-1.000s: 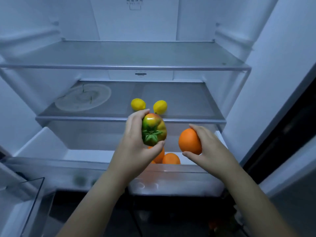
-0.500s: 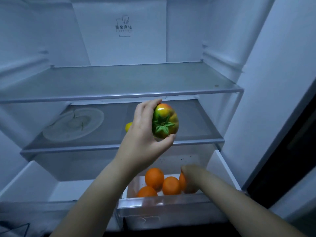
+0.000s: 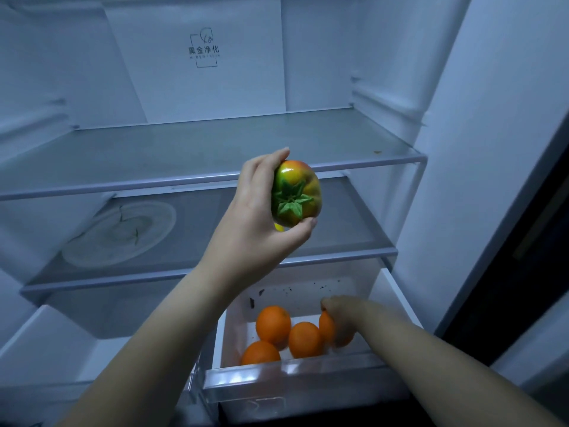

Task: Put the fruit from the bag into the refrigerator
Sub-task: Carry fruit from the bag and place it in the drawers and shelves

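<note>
The refrigerator stands open in front of me. My left hand (image 3: 255,223) holds a green-and-red tomato (image 3: 297,194) between fingers and thumb, raised in front of the edge of the upper glass shelf (image 3: 184,152). Down in the pulled-out right drawer (image 3: 292,377), my right hand (image 3: 341,318) grips an orange (image 3: 327,328) beside three other oranges (image 3: 274,323). A sliver of a yellow lemon (image 3: 278,227) on the middle shelf shows behind my left hand.
A round clear plate (image 3: 120,232) lies on the left of the middle shelf (image 3: 345,223). A second drawer (image 3: 55,343) is open at lower left. The refrigerator's white side wall (image 3: 480,149) and a dark gap rise at the right.
My left hand has lifted the tomato from drawer height up to the upper shelf's edge. My right hand has lowered its orange into the right drawer among the others.
</note>
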`<state>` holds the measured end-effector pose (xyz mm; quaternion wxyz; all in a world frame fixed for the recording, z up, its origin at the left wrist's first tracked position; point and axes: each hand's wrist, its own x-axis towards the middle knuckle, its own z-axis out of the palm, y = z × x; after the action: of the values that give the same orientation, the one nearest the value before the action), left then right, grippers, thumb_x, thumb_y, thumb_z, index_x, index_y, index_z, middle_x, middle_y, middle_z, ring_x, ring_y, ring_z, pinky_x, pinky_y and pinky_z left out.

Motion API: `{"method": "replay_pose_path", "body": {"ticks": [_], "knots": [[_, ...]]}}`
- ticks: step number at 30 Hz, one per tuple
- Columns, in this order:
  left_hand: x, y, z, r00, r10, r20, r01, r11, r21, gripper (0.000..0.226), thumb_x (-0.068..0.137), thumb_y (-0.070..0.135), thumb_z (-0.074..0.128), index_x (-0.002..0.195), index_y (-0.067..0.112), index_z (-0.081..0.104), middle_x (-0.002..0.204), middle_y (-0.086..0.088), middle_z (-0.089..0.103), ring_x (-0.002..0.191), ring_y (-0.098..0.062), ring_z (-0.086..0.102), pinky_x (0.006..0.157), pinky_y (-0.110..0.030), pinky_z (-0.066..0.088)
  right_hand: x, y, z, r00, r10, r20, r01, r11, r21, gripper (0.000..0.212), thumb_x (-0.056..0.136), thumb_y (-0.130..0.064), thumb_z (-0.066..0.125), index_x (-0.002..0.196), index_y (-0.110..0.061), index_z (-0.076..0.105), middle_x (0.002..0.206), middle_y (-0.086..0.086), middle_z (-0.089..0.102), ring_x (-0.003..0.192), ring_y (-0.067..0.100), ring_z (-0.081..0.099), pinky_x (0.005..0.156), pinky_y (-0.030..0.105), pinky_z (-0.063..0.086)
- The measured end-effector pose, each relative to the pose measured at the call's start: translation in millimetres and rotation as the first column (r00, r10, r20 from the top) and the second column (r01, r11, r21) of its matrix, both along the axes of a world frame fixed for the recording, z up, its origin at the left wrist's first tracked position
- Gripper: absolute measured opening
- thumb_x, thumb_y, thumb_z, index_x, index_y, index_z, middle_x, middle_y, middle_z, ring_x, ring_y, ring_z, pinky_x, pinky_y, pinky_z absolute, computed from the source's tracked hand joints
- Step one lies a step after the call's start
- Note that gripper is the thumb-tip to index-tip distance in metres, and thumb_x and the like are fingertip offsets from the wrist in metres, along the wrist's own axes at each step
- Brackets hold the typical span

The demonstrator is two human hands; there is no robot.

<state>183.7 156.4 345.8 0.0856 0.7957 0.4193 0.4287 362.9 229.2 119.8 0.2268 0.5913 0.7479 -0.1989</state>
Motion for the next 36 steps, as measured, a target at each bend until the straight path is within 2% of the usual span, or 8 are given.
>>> {"method": "replay_pose_path", "body": {"ticks": [7,18,21,24,28,30,31,36], "knots": [[6,11,21,0.997,0.01,0.071,-0.013,0.999,0.043,0.08,0.075,0.034,0.069,0.142,0.021,0.027,0.13,0.008,0.035,0.115,0.006,0.038,0.092,0.0,0.028,5,2,-13,0.993,-0.043,-0.112,0.056,0.992,0.112,0.076,0.075,-0.018,0.073,0.139,-0.017,0.033,0.139,0.011,0.044,0.124,0.03,0.046,0.102,0.041,0.041],[15,22,41,0.995,0.013,0.101,-0.02,0.997,0.076,0.074,0.078,0.028,0.071,0.139,0.017,0.03,0.127,0.007,0.038,0.114,0.002,0.041,0.093,-0.003,0.031,8,1,-9,0.984,-0.088,-0.155,0.1,0.992,0.073,0.075,0.078,-0.015,0.069,0.142,-0.017,0.03,0.144,0.011,0.038,0.129,0.031,0.042,0.104,0.04,0.04],[14,24,42,0.995,0.015,0.099,-0.023,0.996,0.084,0.073,0.079,0.028,0.071,0.139,0.018,0.03,0.126,0.007,0.037,0.115,-0.001,0.041,0.096,-0.007,0.033,4,-5,13,0.943,-0.081,-0.323,0.14,0.976,0.165,0.061,0.087,-0.016,0.059,0.142,-0.017,0.033,0.145,0.009,0.038,0.129,0.026,0.042,0.104,0.035,0.039],[11,27,43,0.995,0.032,0.097,-0.042,0.994,0.105,0.073,0.08,0.029,0.07,0.14,0.019,0.029,0.128,0.008,0.037,0.115,0.0,0.04,0.094,-0.004,0.031,2,-20,46,0.901,0.019,-0.433,0.139,0.934,0.33,0.05,0.093,-0.031,0.053,0.14,-0.022,0.038,0.143,0.001,0.042,0.129,0.018,0.042,0.104,0.031,0.036],[9,33,49,0.993,0.046,0.112,-0.058,0.992,0.108,0.073,0.08,0.03,0.07,0.14,0.02,0.029,0.129,0.008,0.037,0.114,0.002,0.039,0.09,0.002,0.027,3,-46,78,0.772,0.182,-0.609,0.308,0.731,0.609,0.032,0.094,-0.033,0.05,0.126,-0.028,0.052,0.128,-0.009,0.053,0.115,0.006,0.049,0.095,0.019,0.038],[9,38,51,0.992,0.042,0.118,-0.055,0.992,0.11,0.073,0.078,0.035,0.067,0.139,0.021,0.029,0.129,0.007,0.039,0.115,0.0,0.04,0.091,0.002,0.027,5,-49,81,0.777,0.258,-0.574,0.326,0.615,0.718,0.038,0.094,-0.031,0.051,0.131,-0.026,0.047,0.135,-0.007,0.046,0.124,0.009,0.043,0.099,0.016,0.031],[10,40,52,0.992,0.042,0.118,-0.054,0.993,0.102,0.073,0.078,0.036,0.066,0.139,0.023,0.029,0.129,0.007,0.039,0.116,-0.001,0.04,0.09,0.002,0.027,6,-48,80,0.795,0.249,-0.553,0.316,0.609,0.728,0.045,0.094,-0.032,0.05,0.137,-0.025,0.04,0.144,-0.004,0.039,0.133,0.012,0.034,0.103,0.018,0.025],[20,53,51,0.995,0.041,0.095,-0.045,0.998,0.042,0.07,0.078,0.039,0.066,0.137,0.025,0.031,0.126,0.009,0.043,0.113,-0.004,0.044,0.088,-0.008,0.034,22,-27,69,0.905,0.095,-0.415,0.209,0.75,0.628,0.066,0.097,-0.048,0.035,0.151,-0.023,0.004,0.159,-0.003,-0.002,0.145,0.016,-0.007,0.112,0.028,-0.005]]}}
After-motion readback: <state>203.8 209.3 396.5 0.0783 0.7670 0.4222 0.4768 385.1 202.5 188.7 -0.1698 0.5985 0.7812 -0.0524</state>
